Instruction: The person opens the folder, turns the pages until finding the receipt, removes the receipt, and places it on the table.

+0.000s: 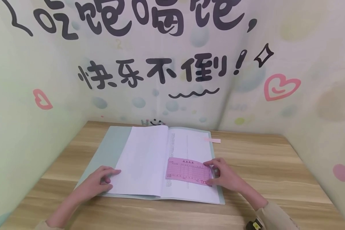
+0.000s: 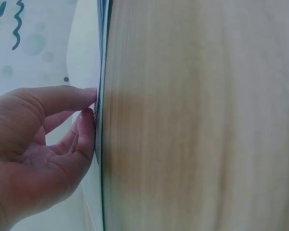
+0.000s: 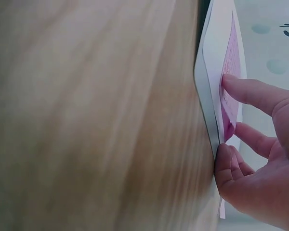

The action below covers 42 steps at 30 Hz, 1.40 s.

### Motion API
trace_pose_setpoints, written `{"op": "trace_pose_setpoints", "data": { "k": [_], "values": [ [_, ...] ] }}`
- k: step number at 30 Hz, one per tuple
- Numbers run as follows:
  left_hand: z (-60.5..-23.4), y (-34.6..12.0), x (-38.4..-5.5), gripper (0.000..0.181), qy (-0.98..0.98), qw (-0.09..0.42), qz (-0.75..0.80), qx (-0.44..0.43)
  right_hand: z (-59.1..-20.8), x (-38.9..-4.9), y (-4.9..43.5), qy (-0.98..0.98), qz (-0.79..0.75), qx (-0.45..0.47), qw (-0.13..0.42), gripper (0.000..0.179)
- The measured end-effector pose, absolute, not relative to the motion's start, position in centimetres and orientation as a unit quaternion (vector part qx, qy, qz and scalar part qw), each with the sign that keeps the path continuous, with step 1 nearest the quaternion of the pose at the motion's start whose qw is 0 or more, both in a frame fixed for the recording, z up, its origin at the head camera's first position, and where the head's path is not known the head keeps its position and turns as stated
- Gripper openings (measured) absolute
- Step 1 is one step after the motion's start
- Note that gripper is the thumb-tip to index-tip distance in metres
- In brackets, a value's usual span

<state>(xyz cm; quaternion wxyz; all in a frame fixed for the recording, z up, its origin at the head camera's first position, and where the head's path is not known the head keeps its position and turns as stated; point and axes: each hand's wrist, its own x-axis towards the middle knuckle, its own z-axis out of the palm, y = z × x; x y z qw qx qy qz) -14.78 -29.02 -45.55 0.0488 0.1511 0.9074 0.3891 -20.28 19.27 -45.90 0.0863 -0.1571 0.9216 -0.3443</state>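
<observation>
An open folder (image 1: pixel 103 153) with a pale blue-green cover lies on the table. Its left page (image 1: pixel 143 159) is blank white; the right page (image 1: pixel 196 145) carries columns of small print. Across the lower right page lies a pink receipt (image 1: pixel 187 171) with a printed grid. My right hand (image 1: pixel 225 175) holds the receipt by its right end, thumb at the near corner and index finger at the far one. In the right wrist view that end of the receipt (image 3: pixel 227 120) bends up between the fingers. My left hand (image 1: pixel 96 182) rests at the folder's lower left, fingertips touching the left page.
A pink paper strip (image 1: pixel 215 140) sticks out past the folder's upper right edge. The wooden table (image 1: pixel 264 159) meets a printed wall (image 1: pixel 149 108) at the back and walls on both sides. A dark object with a yellow patch (image 1: pixel 254 225) shows by the right sleeve.
</observation>
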Motion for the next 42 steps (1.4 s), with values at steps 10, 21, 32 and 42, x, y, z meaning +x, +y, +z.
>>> {"op": "trace_pose_setpoints", "data": {
  "k": [10, 21, 32, 42],
  "values": [
    [-45.6, -29.2, -15.0, 0.048, 0.904, 0.050, 0.399, 0.144, -46.0, -20.5, 19.2, 0.906, -0.371, -0.193, 0.075, 0.061],
    [-45.4, -29.0, -14.7, 0.048, 0.902, 0.051, 0.404, 0.147, -45.6, -20.6, 19.0, 0.904, -0.390, -0.164, 0.055, 0.066],
    [-45.4, -29.0, -14.6, 0.048, 0.902, 0.047, 0.403, 0.146, -45.5, -20.7, 19.0, 0.892, -0.430, -0.119, 0.068, 0.073],
    [-45.5, -29.0, -14.6, 0.048, 0.904, 0.046, 0.400, 0.145, -45.0, -20.8, 19.5, 0.882, -0.453, -0.109, 0.068, 0.074]
  ]
}}
